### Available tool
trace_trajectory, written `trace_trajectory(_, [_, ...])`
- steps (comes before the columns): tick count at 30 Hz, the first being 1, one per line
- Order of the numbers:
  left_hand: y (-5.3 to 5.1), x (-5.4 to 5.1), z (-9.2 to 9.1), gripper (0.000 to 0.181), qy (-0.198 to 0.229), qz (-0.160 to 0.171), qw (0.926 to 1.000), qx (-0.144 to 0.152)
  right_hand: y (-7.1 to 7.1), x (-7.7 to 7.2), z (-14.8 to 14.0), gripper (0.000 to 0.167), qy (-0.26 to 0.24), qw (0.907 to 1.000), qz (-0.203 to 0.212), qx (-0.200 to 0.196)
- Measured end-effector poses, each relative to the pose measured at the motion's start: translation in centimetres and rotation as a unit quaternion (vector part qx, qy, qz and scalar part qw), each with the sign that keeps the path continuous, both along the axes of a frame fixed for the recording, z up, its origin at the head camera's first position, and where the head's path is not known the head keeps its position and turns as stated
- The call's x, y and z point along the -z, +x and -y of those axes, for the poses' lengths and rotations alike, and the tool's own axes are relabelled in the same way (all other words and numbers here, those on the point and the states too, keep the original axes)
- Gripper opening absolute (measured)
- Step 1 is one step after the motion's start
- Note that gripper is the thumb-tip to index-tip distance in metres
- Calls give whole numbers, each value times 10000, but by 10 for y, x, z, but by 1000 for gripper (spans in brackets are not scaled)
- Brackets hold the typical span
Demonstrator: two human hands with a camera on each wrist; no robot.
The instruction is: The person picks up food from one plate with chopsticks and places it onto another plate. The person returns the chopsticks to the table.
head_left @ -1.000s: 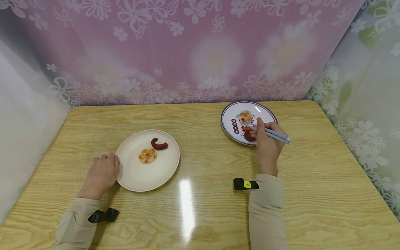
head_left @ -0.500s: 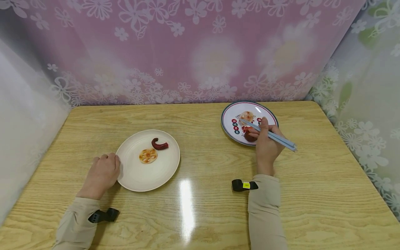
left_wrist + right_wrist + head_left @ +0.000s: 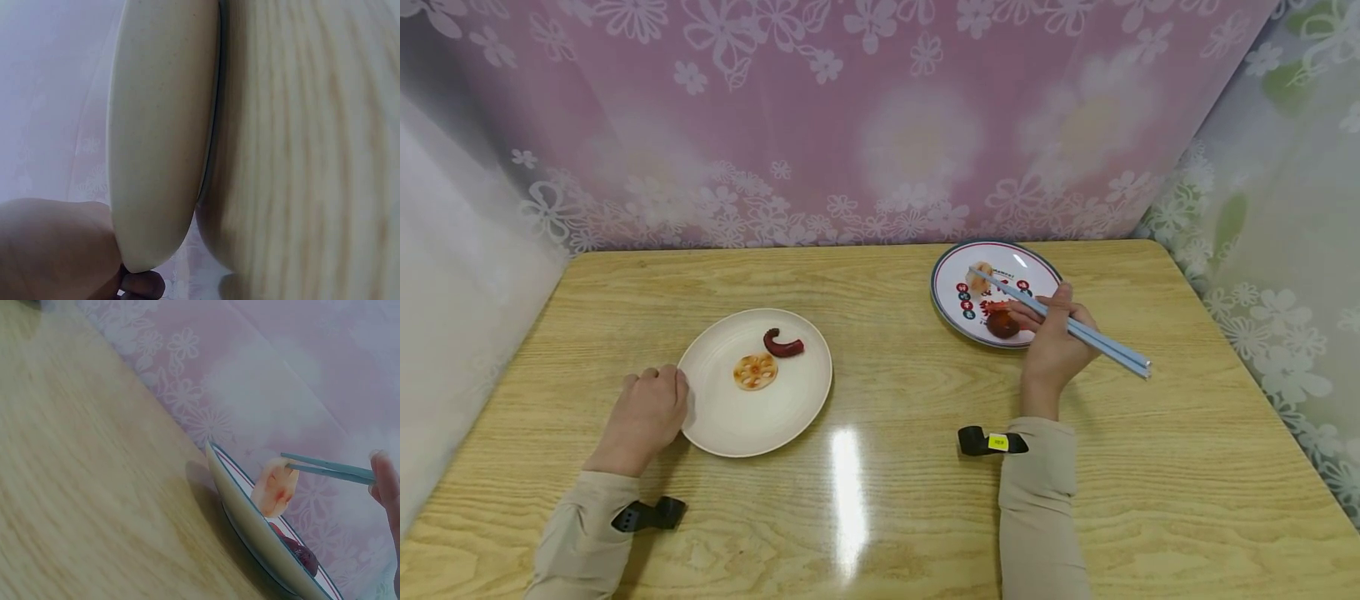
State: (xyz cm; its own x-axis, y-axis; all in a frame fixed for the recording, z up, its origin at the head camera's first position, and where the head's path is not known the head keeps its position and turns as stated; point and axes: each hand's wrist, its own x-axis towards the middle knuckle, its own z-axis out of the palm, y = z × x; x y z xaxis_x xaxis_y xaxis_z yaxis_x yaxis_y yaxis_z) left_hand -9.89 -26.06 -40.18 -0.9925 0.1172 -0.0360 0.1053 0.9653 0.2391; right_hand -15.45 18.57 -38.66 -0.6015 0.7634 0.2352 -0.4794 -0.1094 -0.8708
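Note:
My left hand [image 3: 643,417] grips the left rim of a cream plate [image 3: 722,425], with fingertips showing beneath its edge in the left wrist view. On that plate lie a browned lotus root slice [image 3: 756,372] and a dark red curled octopus tentacle [image 3: 785,346]. Over the near right edge of a patterned plate [image 3: 946,292], my right hand [image 3: 1058,346] holds blue-grey chopsticks [image 3: 1097,340]. Their tips are at the top of another lotus root slice [image 3: 275,487], which stands steeply tilted; whether it touches the plate I cannot tell. A round dark brown food piece [image 3: 1002,324] lies by my fingers.
Both plates stand on a wood-grain table [image 3: 887,358]. A pink floral curtain [image 3: 850,150] hangs along the back edge, with pale curtains at both sides. Each wrist wears a black camera.
My right hand has shifted slightly right and the chopsticks have swung lower at their back ends. The lotus root slice on the patterned plate has moved a little left and tipped up. The left hand stays put.

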Motion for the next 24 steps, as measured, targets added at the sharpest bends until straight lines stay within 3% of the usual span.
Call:
trace_trajectory(5, [0, -1, -1, 36, -12, -31, 10000, -4, 0, -2, -3, 38, -904, 9957, 202, -52])
trace_trajectory(9, [0, -2, -1, 36, -16, -7, 10000, -13, 0, -3, -5, 38, -1343, 9906, 241, -110])
trace_trajectory(17, [0, -3, -2, 37, -39, -4, 10000, -12, -1, -3, -5, 37, -1548, 9878, 10, -185])
trace_trajectory(24, [0, -3, -2, 38, -15, 17, 10000, -10, -1, -4, -5, 36, -1793, 9834, 77, -259])
